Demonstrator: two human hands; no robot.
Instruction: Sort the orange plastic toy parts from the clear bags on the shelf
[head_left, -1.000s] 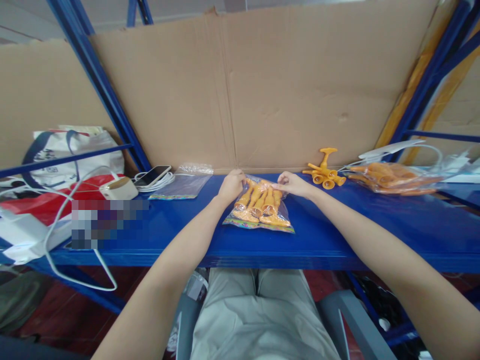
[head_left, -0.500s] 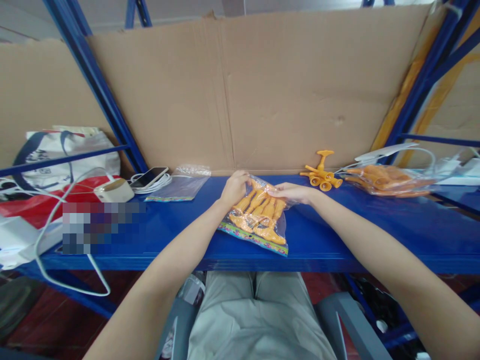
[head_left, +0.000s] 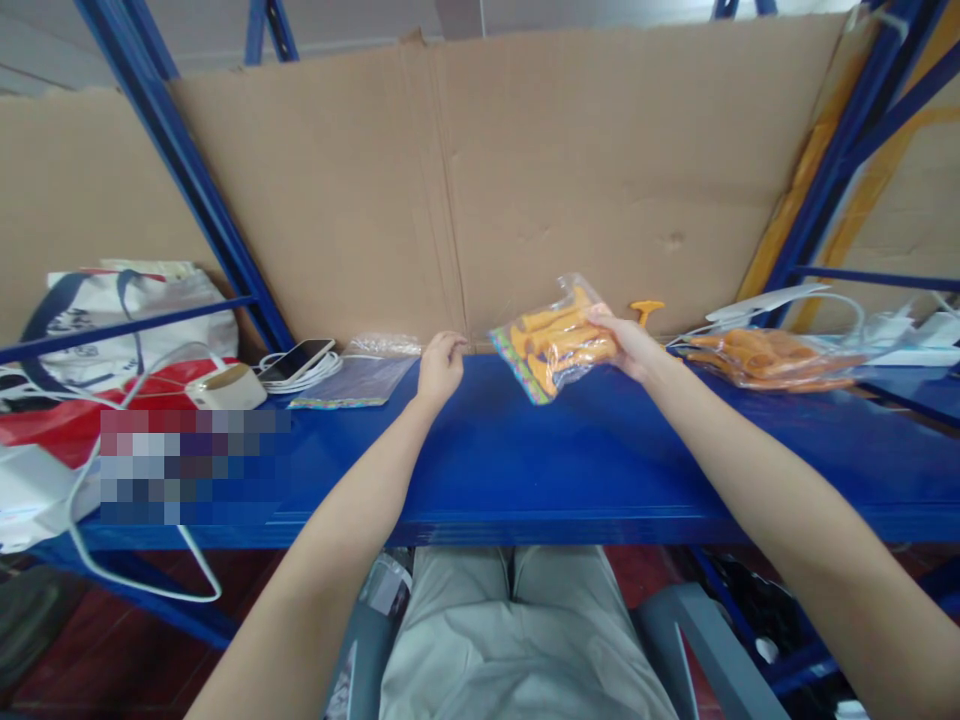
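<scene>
Right hand (head_left: 631,347) is grasping a bag (head_left: 551,343) of orange pieces (head_left: 581,350); left hand (head_left: 440,368) is hovering apart, fingers released, loosely curled.

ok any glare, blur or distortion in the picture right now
All in the head view: bright glints on the bag in the right hand; a soft sheen across the shelf; left post and right post splay outward towards the top, likely from a wide lens; the bag's printed strip too soft to read; a mosaic block at left hiding detail.
</scene>
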